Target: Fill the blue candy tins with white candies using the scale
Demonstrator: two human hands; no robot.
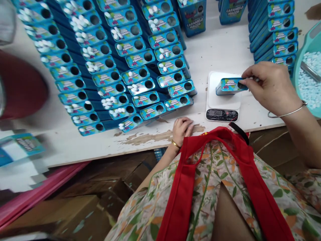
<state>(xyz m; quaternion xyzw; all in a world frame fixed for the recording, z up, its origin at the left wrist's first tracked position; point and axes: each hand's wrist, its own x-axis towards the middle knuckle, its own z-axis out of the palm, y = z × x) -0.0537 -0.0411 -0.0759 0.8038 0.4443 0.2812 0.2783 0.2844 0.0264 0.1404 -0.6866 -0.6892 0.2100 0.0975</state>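
On a white digital scale (212, 90) stands a small blue candy tin (229, 84), printed "CARAMELO MACIZO", with a dark round hole in its top. My right hand (272, 85) pinches the tin's right end between thumb and fingers. Digits show on the scale's display (216, 113), too small to read surely. My left hand (182, 130) rests loosely curled at the table's near edge, left of the scale; nothing shows in its fingers. Rows of similar blue tins (140, 58) stand to the left, many with white candies lying on their tops.
More tins (281, 22) stand in a row at the right. Beside them is a turquoise basin (299, 57) of pale candies with a metal scoop (310, 71). A dark red container (22, 85) sits at the left. Cardboard boxes (67, 214) lie below the table (147, 140).
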